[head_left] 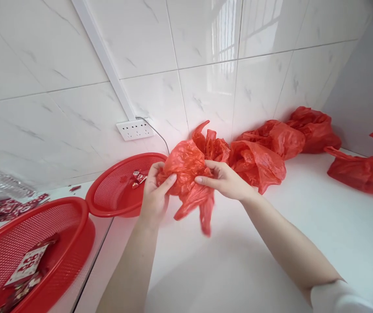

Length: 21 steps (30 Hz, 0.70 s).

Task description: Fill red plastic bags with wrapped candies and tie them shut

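A crumpled red plastic bag (186, 174) is held up between my two hands, above the white tabletop. My left hand (156, 191) grips its left side, thumb on the near face. On the other side my right hand (223, 179) pinches the bag, thumb pressed against it. Two loose ends of the bag hang down below my fingers. Whether anything is inside cannot be made out. Just behind, another red bag (214, 148) leans by the tiled wall, and a fuller-looking red bag (256, 165) sits right of my right hand.
Several more red bags (313, 130) line the wall to the right. On the left stand two red mesh baskets, the nearer basket (86, 226) and the farther basket (91, 193), with small wrapped packets inside. A clear plastic bottle (6, 184) lies behind. A power strip (136, 129) is on the wall.
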Each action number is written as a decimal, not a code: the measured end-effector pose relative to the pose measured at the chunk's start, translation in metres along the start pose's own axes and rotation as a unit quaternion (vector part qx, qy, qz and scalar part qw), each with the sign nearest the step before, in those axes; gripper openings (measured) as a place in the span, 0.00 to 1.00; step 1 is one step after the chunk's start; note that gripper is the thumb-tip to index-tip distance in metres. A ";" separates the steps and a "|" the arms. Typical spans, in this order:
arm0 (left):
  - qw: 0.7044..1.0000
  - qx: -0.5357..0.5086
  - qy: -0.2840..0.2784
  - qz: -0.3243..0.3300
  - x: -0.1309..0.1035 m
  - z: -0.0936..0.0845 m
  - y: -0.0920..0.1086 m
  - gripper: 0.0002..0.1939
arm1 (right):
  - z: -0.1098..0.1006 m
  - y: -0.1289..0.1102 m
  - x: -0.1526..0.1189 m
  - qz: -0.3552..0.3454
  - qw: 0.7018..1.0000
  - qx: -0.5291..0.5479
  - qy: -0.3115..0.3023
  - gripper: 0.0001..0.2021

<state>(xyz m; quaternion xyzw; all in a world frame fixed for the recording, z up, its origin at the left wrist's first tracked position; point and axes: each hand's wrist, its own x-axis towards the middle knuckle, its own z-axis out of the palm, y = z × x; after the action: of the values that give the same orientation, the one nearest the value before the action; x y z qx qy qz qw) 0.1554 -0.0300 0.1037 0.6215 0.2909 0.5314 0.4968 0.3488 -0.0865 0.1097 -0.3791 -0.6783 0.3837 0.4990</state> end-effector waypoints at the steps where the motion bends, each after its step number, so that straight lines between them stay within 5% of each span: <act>1: 1.000 0.021 0.022 0.004 0.000 0.001 -0.001 0.17 | 0.000 0.001 0.000 0.006 1.000 0.016 0.014 0.17; 5: 0.991 0.102 0.087 0.023 0.006 -0.013 -0.001 0.17 | -0.014 0.001 -0.003 0.065 0.993 -0.043 0.090 0.15; 9: 0.965 0.260 0.033 -0.019 0.011 -0.033 -0.004 0.14 | -0.035 0.003 -0.008 0.158 0.955 -0.219 0.121 0.16; 13: 0.882 0.461 -0.038 -0.088 0.008 -0.036 -0.007 0.20 | -0.041 0.008 -0.012 0.266 0.870 -0.414 0.042 0.13; 16: 0.822 0.567 -0.031 -0.053 -0.005 -0.022 0.004 0.24 | -0.038 0.003 -0.019 0.258 0.804 -0.535 0.035 0.11; 18: 0.815 0.576 -0.064 -0.010 -0.020 -0.007 0.018 0.17 | -0.033 -0.009 -0.027 0.219 0.810 -0.542 0.048 0.12; 21: 0.799 0.542 -0.260 -0.026 -0.052 0.016 0.027 0.16 | -0.023 -0.032 -0.038 0.145 0.864 -0.481 0.031 0.13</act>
<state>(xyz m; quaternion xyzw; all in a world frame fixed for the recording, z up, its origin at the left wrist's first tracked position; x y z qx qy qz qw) 0.1521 -0.0896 0.1100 0.8963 0.4074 0.0927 0.1488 0.3750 -0.1306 0.1287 -0.6781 -0.7000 0.0661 0.2140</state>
